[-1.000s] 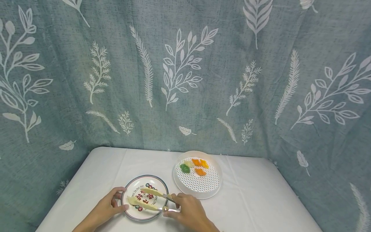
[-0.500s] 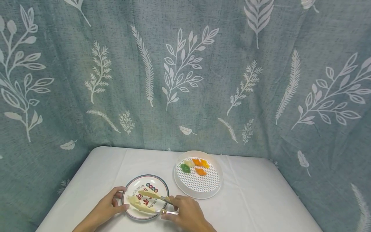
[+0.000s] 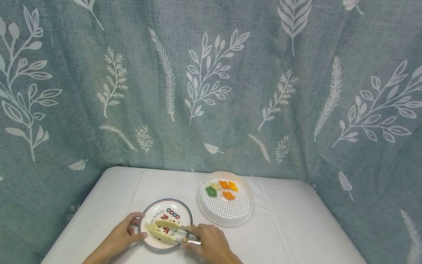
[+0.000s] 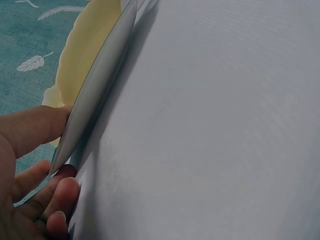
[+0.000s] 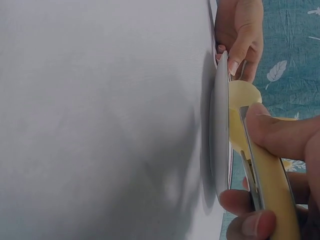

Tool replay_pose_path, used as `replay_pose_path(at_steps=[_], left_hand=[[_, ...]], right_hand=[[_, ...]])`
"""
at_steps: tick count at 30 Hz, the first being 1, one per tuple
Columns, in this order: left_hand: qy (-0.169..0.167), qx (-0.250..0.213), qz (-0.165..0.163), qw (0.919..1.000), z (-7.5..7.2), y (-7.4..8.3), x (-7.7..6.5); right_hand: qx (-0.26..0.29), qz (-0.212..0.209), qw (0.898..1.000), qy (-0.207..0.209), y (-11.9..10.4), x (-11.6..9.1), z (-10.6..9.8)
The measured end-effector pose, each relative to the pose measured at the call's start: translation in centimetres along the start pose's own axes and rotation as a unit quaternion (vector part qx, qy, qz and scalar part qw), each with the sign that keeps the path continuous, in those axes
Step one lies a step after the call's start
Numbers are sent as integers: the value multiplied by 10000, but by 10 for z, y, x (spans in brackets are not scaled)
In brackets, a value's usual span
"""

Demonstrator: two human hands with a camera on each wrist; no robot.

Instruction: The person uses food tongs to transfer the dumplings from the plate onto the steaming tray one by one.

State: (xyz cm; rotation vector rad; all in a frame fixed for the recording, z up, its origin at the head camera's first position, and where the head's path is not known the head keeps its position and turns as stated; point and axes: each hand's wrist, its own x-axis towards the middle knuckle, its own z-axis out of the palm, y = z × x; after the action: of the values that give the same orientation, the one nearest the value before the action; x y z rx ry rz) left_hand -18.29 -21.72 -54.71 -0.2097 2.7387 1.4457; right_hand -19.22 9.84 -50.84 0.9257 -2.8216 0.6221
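Observation:
My left hand point(image 3: 123, 233) holds the left rim of a round white plate point(image 3: 182, 211) with a dark edge and red characters. In the left wrist view, its fingers point(image 4: 62, 195) lie at the plate's near edge. My right hand point(image 3: 212, 240) grips a pair of tongs point(image 3: 168, 223) with pale yellow arms and metal parts. The tong arms stand apart over the plate. A pale yellow lump point(image 3: 152, 227) shows at the lower arm's end; whether it is a separate piece or the tong tip, I cannot tell. The right wrist view shows the tongs' yellow handle point(image 5: 272, 185) under my thumb.
Behind and right of the plate stands a round white steamer point(image 3: 225, 220) with a perforated base. Green point(image 3: 211, 191), pale, orange point(image 3: 228, 195) and yellow pieces lie in it. A white cloth covers the table point(image 3: 283, 220); a patterned curtain point(image 3: 211, 91) hangs behind.
The tongs' upper arm has come down and left towards the lower arm, so the gap has narrowed. My right hand has shifted slightly left. My left hand and the plate have stayed put.

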Motion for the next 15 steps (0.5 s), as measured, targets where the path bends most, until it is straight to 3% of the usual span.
replay_pose_path(at_steps=[15], left_hand=[[-6,-73,10,10000,-1,2,0]], right_hand=[[-108,-34,9999,33,-3,2,2]])
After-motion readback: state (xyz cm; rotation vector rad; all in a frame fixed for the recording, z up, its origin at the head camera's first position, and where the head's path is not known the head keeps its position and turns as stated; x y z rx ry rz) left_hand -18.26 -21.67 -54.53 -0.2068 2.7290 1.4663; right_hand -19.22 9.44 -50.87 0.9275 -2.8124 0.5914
